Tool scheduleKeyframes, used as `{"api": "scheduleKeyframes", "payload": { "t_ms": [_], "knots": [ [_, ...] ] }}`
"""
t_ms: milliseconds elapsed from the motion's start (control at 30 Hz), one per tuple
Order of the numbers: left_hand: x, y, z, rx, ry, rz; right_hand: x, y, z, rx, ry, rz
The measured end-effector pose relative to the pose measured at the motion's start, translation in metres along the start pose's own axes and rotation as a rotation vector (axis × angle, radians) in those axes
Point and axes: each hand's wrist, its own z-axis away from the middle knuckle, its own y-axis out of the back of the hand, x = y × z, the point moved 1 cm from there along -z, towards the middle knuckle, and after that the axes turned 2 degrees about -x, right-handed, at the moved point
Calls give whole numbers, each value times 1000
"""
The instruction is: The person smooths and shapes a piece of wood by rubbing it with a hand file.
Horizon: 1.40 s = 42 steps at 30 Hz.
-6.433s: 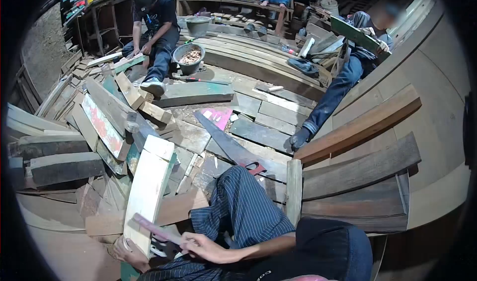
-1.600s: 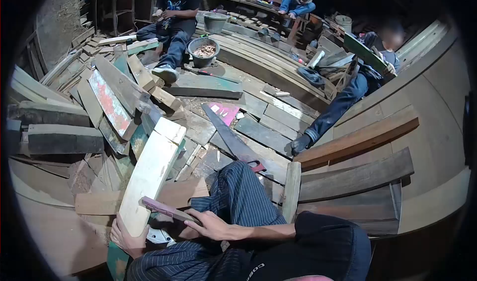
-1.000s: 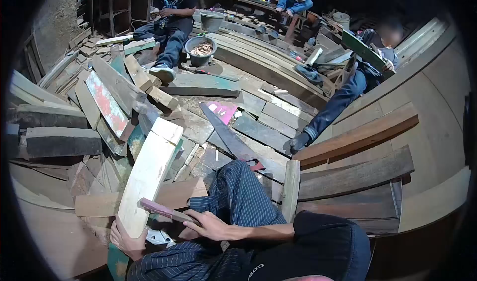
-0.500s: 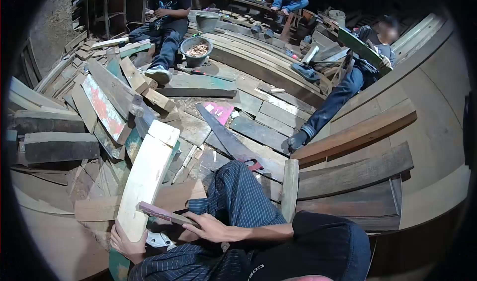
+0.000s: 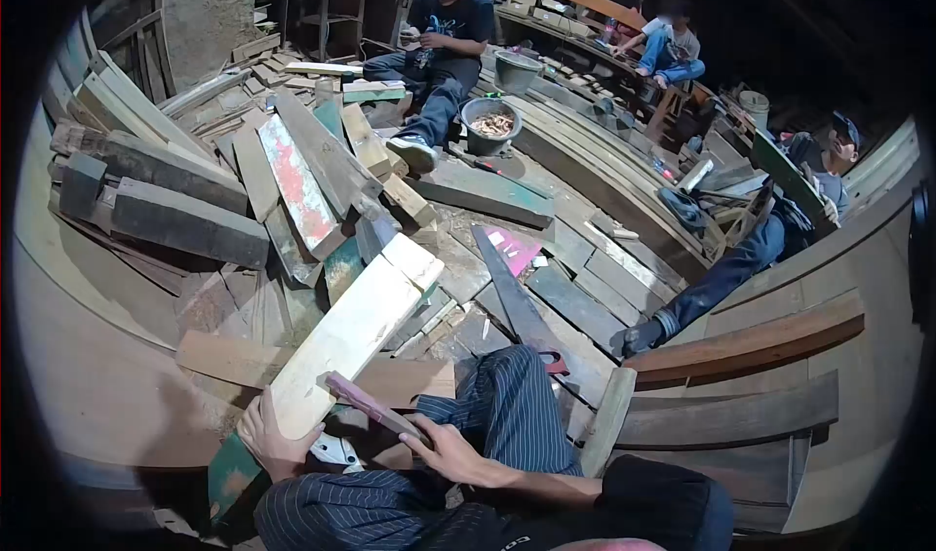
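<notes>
My left hand is wrapped round the near end of a pale, freshly surfaced wooden beam. The beam slants away from me, with a line across its top close to the far end. My right hand is closed on a narrow, straight tool with a purple-pink face; its exact kind I cannot make out. The tool's far tip lies over or against the beam's right edge. A white piece with dark holes shows between my hands, partly hidden. Beyond my knee lies a handsaw with a red handle.
Wooden offcuts pile up on the left. Curved boards lie on the right. A pink sheet is on the plank floor. A bucket of wood chips stands near a seated person; another person sits at right.
The view has turned left, so the whole scene sits further right. Both hands keep their holds on the beam and the tool, with little visible movement between them.
</notes>
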Motion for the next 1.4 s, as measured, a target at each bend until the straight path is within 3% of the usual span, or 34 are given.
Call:
{"api": "scheduleKeyframes", "payload": {
  "t_ms": [300,433,833,1400],
  "knots": [
    [-25,-16,1,-79,-48,-16,0,0,2,28,16,23],
    [-13,-14,0,-115,103,-113,3,0,1,24,57,24],
    [-15,-13,2,-97,48,-78,-4,-1,2,67,121,30],
    [-14,-14,2,-85,60,-72,7,-4,-1,7,28,-33]
  ]
}}
